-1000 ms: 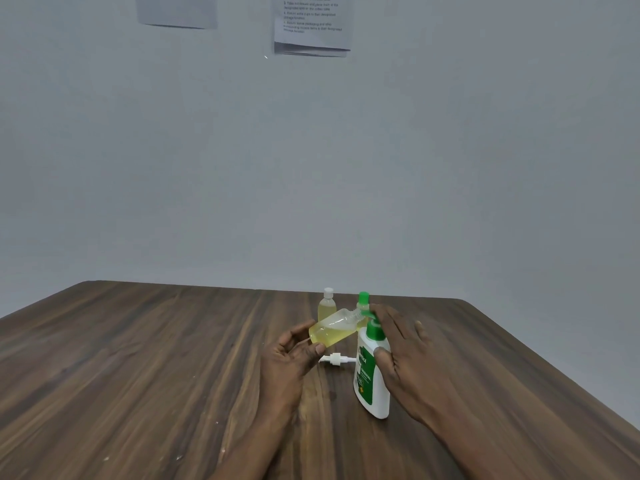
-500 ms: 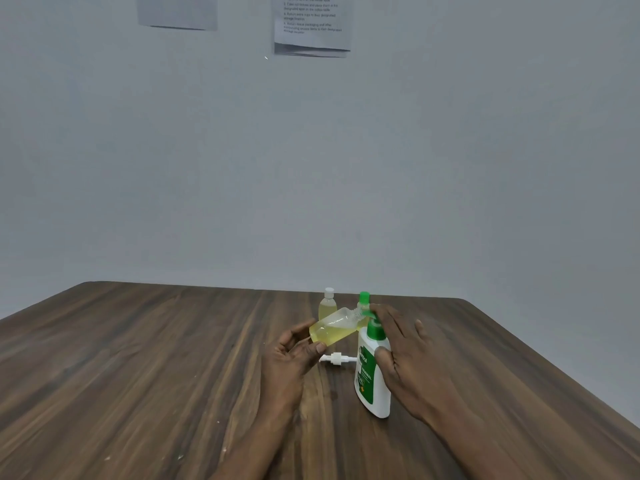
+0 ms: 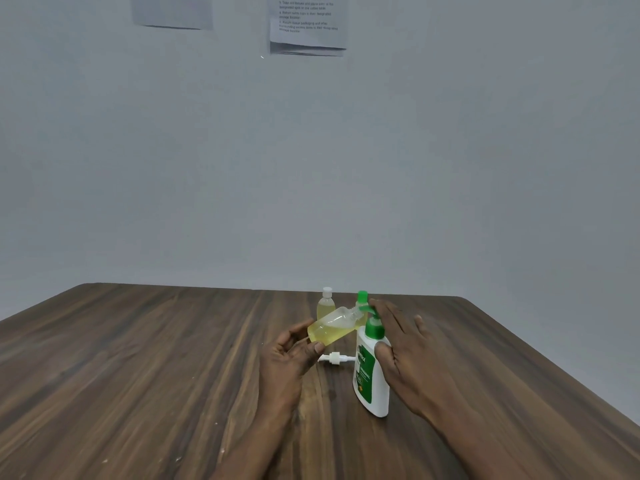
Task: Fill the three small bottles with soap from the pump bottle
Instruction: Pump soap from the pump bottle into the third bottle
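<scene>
My left hand (image 3: 289, 355) grips a small clear bottle (image 3: 332, 327) of yellow soap, tilted so its open neck points at the green nozzle of the pump bottle. The white pump bottle (image 3: 372, 372) with green label and pump head stands upright. My right hand (image 3: 405, 348) lies over its pump head, thumb against the bottle's shoulder. Behind stand a small bottle with a white cap (image 3: 326, 304) and a small bottle with a green cap (image 3: 361, 301), partly hidden. Both hold yellow liquid.
A loose white spray cap (image 3: 334, 358) lies on the wooden table (image 3: 138, 358) just left of the pump bottle. The table's far edge meets a grey wall, where printed papers (image 3: 308, 26) hang.
</scene>
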{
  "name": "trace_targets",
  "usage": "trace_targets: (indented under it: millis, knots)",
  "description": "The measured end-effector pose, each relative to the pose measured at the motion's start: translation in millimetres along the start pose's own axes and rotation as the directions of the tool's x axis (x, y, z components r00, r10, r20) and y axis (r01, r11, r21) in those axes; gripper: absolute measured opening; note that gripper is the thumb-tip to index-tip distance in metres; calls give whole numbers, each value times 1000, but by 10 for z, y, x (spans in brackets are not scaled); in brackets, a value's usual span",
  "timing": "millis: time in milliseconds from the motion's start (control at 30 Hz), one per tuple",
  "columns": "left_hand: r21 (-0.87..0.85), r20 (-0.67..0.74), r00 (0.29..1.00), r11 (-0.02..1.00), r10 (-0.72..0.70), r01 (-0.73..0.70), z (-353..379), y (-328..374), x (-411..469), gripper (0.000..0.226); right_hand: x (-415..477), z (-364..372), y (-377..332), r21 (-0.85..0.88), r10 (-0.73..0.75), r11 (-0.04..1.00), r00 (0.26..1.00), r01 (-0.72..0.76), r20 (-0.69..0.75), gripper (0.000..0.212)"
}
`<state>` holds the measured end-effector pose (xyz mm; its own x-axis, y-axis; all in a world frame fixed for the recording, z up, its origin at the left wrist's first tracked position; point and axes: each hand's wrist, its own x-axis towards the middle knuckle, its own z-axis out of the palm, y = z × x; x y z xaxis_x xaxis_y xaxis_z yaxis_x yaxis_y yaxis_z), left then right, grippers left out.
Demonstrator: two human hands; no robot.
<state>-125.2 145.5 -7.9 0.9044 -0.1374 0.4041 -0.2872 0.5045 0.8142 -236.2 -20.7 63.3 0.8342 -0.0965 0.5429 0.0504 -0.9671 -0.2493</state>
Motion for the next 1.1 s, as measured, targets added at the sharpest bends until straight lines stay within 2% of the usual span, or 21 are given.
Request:
trace_targets:
  millis: [1100]
  knots:
    - [28,-4,1000,1000,-11,11,4,1,9,39,0,-31,-29,-23,-13,1000,1000,13,-2,63]
